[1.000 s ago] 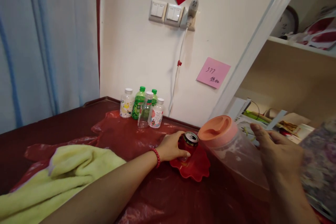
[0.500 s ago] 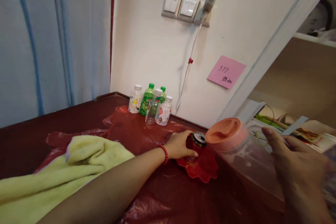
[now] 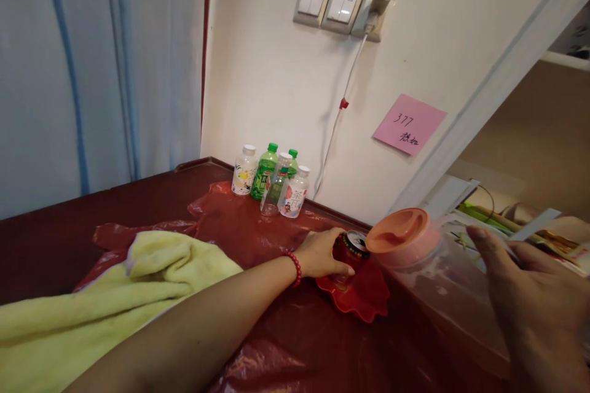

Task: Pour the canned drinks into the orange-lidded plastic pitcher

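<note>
My left hand [image 3: 321,254], with a red bead bracelet at the wrist, is closed around the side of a drink can [image 3: 354,244]. The can has a dark band near its silver top, and its mouth is open. It stands on a red dish [image 3: 364,295] with a wavy rim. At the right, my right hand [image 3: 530,295] grips a clear plastic jug [image 3: 449,291] with an orange lid [image 3: 399,234]. The jug tilts left, its lid close beside the can's top. No stream shows between them. The jug's handle is mostly hidden by my hand.
Several bottles [image 3: 273,187] with white or green caps stand by the wall. A yellow towel [image 3: 175,270] lies left of my forearm. Red plastic sheeting [image 3: 244,221] covers part of the dark table. A white cable [image 3: 332,141] hangs from the wall plug; shelves stand at right.
The whole view has shifted, so the scene sits slightly further right. Both hands keep their holds, and the jug's lid is marginally nearer the can.
</note>
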The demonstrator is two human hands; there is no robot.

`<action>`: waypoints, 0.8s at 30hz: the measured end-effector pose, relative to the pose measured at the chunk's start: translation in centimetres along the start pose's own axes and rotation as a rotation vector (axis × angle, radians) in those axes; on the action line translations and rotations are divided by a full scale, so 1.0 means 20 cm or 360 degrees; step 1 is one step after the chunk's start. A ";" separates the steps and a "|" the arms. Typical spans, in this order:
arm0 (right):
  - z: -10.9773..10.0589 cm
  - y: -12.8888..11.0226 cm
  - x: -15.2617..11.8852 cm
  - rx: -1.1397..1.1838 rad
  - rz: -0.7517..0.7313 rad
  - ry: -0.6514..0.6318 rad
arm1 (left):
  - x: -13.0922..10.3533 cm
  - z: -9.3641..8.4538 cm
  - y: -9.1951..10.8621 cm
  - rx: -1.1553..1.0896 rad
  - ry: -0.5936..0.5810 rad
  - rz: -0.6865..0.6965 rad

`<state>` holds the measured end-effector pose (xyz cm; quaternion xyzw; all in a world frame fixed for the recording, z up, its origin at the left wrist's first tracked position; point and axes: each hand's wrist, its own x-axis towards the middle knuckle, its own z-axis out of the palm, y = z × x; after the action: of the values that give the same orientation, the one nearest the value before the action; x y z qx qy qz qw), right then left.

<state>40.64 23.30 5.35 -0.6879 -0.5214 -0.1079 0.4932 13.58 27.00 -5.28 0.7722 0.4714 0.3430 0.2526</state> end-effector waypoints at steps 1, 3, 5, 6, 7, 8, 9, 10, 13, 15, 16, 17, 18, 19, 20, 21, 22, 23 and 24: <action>0.00 0.01 0.00 0.0006 -0.0003 0.0003 | 0.00 0.00 0.00 0.0005 -0.0003 0.0001; 0.01 0.02 0.00 0.0015 -0.0028 0.0018 | 0.00 0.00 0.00 0.0022 -0.0008 -0.0001; 0.01 0.03 -0.01 0.0012 -0.0053 0.0027 | 0.00 0.00 0.00 0.0043 -0.0013 -0.0011; 0.00 0.02 -0.01 -0.0007 -0.0044 0.0024 | 0.00 0.00 0.00 0.0049 -0.0015 -0.0018; 0.00 0.02 -0.01 -0.0027 -0.0025 0.0017 | 0.00 0.00 0.00 0.0052 -0.0016 -0.0022; 0.00 0.00 -0.01 -0.0049 -0.0006 0.0012 | 0.00 0.01 -0.01 0.0052 -0.0016 -0.0022; -0.01 -0.01 -0.01 -0.0074 0.0005 0.0003 | 0.00 0.01 -0.01 0.0052 -0.0015 -0.0017; -0.01 -0.03 -0.01 -0.0088 0.0019 -0.0002 | 0.00 0.01 -0.01 0.0051 -0.0014 -0.0010; -0.02 -0.07 -0.02 -0.0104 0.0072 -0.0017 | 0.00 0.01 -0.01 0.0053 -0.0019 0.0004; -0.02 -0.08 -0.03 -0.0102 0.0100 -0.0029 | 0.00 0.01 -0.01 0.0069 -0.0030 -0.0008; -0.03 -0.08 -0.03 -0.0103 0.0101 -0.0029 | 0.00 0.00 0.00 0.0081 -0.0037 -0.0017; -0.03 -0.08 -0.03 -0.0117 0.0097 -0.0039 | 0.00 0.00 0.00 0.0093 -0.0042 -0.0025; -0.03 -0.07 -0.02 -0.0127 0.0089 -0.0052 | 0.00 0.00 0.00 0.0104 -0.0044 -0.0031; -0.03 -0.07 -0.02 -0.0136 0.0079 -0.0063 | 0.00 0.00 0.01 0.0112 -0.0046 -0.0034; -0.03 -0.06 -0.02 -0.0137 0.0071 -0.0064 | 0.00 0.00 0.01 0.0117 -0.0048 -0.0034; -0.03 -0.05 -0.02 -0.0121 0.0058 -0.0053 | 0.00 0.00 0.01 0.0119 -0.0050 -0.0031; -0.03 -0.04 -0.02 -0.0105 0.0045 -0.0040 | 0.00 0.00 0.01 0.0119 -0.0051 -0.0027; -0.03 -0.04 -0.02 -0.0084 0.0027 -0.0024 | 0.00 0.00 0.01 0.0117 -0.0051 -0.0022; -0.03 -0.03 -0.02 -0.0071 0.0013 -0.0009 | 0.00 0.00 0.01 0.0114 -0.0050 -0.0019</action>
<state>40.22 22.61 5.60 -0.7012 -0.5175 -0.1155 0.4767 13.59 26.93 -5.18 0.7833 0.4838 0.3122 0.2344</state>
